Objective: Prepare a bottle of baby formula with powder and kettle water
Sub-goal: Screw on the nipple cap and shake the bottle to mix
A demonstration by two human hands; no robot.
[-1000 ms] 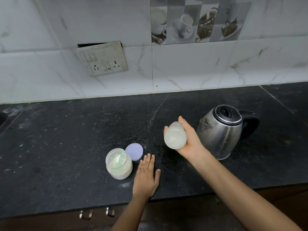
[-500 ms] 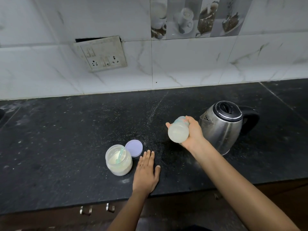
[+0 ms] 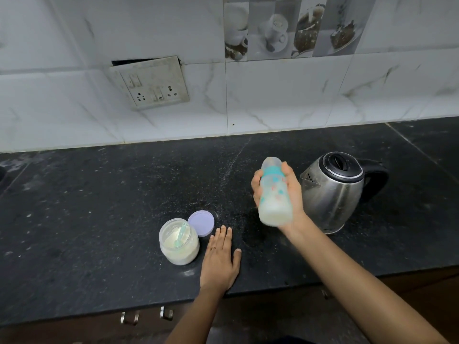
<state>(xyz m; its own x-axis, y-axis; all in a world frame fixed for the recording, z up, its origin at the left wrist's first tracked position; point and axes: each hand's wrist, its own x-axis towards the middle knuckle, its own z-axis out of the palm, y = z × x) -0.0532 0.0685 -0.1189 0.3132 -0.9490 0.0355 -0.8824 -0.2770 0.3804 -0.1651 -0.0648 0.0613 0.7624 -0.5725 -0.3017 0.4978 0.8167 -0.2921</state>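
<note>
- Head view: the bottle (image 3: 274,194), with milky contents, is grasped in the right hand (image 3: 294,194) and held above the worktop (image 3: 99,207), just beside the kettle (image 3: 335,192).
- The left hand (image 3: 219,259) is released and laid flat near the worktop's front edge, beside the open powder jar (image 3: 178,242) and lid (image 3: 201,223).

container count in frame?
3. An open powder jar on the counter beside the left hand; a baby bottle gripped in the right hand, off the counter; a kettle standing right of that hand. None looks hidden.
</note>
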